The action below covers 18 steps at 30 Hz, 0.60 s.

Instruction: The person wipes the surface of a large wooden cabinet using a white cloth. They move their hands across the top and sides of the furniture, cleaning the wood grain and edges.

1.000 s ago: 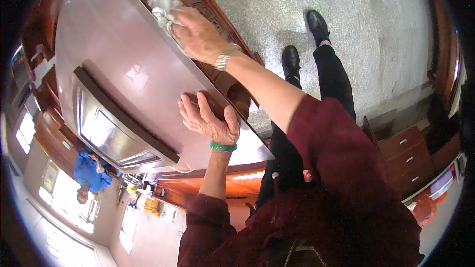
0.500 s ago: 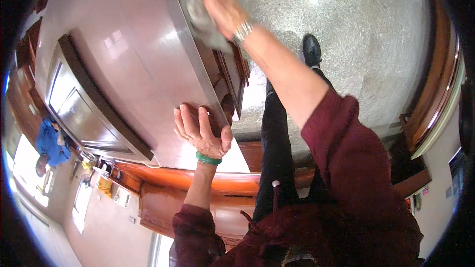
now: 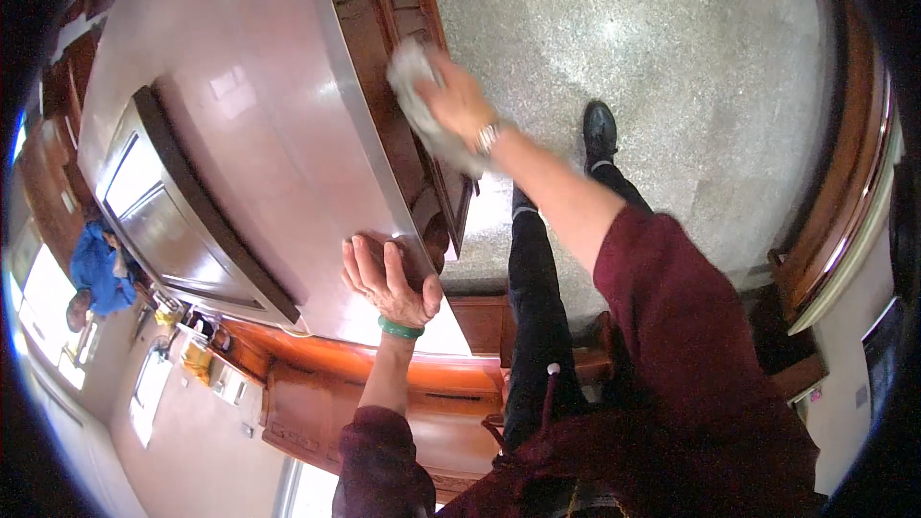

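Note:
My left hand (image 3: pixel 389 283) lies on the glossy, pinkish-brown tabletop (image 3: pixel 259 163), close to its long edge, with the fingers stretched out. A green bangle (image 3: pixel 399 328) circles that wrist. Beyond the edge, my right hand (image 3: pixel 459 101) grips a pale grey cloth (image 3: pixel 414 86), which hangs down below the palm and is smeared by motion. The cloth is over a dark reddish wooden rail (image 3: pixel 389 0) beside and below the tabletop; whether it touches the wood I cannot tell. My right wrist carries a metal-band watch (image 3: pixel 488 138).
A dark-framed flat panel (image 3: pixel 182 221) with a shiny face sits on the tabletop's left part. Speckled grey floor (image 3: pixel 691 86) spreads to the right, where my black shoe (image 3: pixel 600 129) stands. Curved wooden furniture (image 3: pixel 849 173) lines the far right. A person in blue (image 3: pixel 99 269) is at the far left.
My right hand and the cloth have come nearer to me and right, away from the tabletop's edge. My left hand stays on the tabletop. The view has shifted slightly.

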Each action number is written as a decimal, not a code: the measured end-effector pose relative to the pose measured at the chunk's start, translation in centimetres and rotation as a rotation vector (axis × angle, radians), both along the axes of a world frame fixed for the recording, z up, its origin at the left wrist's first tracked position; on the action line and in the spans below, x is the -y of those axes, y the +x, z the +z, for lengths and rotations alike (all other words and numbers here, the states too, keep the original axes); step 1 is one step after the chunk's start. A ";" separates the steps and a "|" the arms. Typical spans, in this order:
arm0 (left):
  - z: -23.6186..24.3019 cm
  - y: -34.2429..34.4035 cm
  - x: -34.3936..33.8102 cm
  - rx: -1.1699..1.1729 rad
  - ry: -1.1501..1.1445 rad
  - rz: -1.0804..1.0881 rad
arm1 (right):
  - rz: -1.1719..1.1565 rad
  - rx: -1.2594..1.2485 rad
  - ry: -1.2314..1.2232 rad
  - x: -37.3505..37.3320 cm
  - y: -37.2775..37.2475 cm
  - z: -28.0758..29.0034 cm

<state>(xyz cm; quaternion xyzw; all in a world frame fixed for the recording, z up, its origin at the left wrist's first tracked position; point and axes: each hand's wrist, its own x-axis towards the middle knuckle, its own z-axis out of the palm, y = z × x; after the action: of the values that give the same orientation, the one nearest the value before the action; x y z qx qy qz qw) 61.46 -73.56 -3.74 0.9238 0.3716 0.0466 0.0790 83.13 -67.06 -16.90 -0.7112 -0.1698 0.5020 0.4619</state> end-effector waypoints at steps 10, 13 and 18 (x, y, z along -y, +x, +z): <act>-0.3 0.4 -0.2 0.021 -0.002 -0.005 | 0.013 0.448 0.314 -6.9 0.4 -4.2; -0.2 0.3 -0.4 0.039 -0.010 -0.022 | -0.038 0.481 0.330 0.1 -5.6 -6.6; -0.3 0.4 -0.7 0.053 0.020 -0.054 | -0.278 -0.547 0.175 13.3 -17.5 -9.4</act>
<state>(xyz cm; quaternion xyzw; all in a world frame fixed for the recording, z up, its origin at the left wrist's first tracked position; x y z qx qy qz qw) 61.82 -72.83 -4.06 0.9327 0.3439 0.0729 0.0809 65.64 -80.32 -26.26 -0.5239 0.0173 0.5902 0.6140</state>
